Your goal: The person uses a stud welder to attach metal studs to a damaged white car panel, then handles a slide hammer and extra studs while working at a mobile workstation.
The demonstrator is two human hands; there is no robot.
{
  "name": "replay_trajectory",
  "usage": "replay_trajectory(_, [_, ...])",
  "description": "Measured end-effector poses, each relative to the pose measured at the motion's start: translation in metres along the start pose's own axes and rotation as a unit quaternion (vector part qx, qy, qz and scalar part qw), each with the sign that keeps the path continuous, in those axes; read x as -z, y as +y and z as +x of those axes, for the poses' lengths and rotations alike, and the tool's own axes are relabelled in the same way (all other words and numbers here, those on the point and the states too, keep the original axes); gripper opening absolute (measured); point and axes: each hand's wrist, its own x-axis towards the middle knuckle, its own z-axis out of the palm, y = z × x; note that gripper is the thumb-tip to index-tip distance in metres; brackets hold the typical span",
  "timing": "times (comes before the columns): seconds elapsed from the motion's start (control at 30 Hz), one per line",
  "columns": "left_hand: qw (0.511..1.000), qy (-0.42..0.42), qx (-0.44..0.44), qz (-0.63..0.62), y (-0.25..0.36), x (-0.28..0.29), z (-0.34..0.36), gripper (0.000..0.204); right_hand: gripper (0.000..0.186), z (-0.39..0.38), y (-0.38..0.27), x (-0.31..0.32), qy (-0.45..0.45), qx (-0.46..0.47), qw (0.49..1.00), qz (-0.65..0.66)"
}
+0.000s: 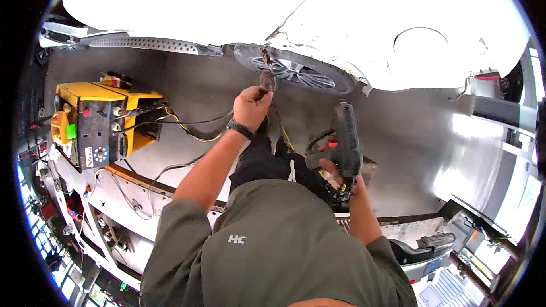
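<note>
My left hand [252, 106], a black band at its wrist, is closed around a stubby brownish cable handle [267, 81]. The handle's rusty-looking tip reaches up to the lower edge of a white car body [199, 5], in front of the wheel [296, 71]. To the right, my right hand [332, 173] grips a dark grey power tool [348, 142] with a long body, a looped handle and a red trigger. The tool points up toward the car and stands apart from it. Part of the right hand is hidden behind the tool.
A yellow machine with a dark control panel [94, 131] stands at the left. Black and yellow cables [199, 136] run from it across the grey floor [187, 85]. A perforated side step [148, 43] lies along the car. Behind me is a white panel [136, 193].
</note>
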Motion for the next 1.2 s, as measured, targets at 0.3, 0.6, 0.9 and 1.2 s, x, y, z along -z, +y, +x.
replay_trajectory(0.3, [0.992, -0.037, -0.049, 0.107, -0.030, -0.046, 0.063, 0.022, 0.060, 0.037, 0.023, 0.012, -0.081, -0.160, 0.970, 0.166])
replay_trajectory(0.6, [0.984, 0.122, -0.021, 0.127, -0.064, -0.118, 0.106, 0.024, 0.062, 0.072, 0.123, 0.051, -0.205, -0.074, 0.975, 0.030])
replay_trajectory(0.9, [0.970, 0.179, -0.091, 0.136, -0.089, -0.148, 0.127, 0.021, 0.065, 0.103, 0.093, 0.074, -0.213, -0.063, 0.973, -0.066])
replay_trajectory(1.2, [0.967, 0.191, -0.059, 0.160, -0.081, -0.147, 0.134, 0.020, 0.054, 0.128, 0.081, 0.068, -0.251, -0.039, 0.966, -0.055])
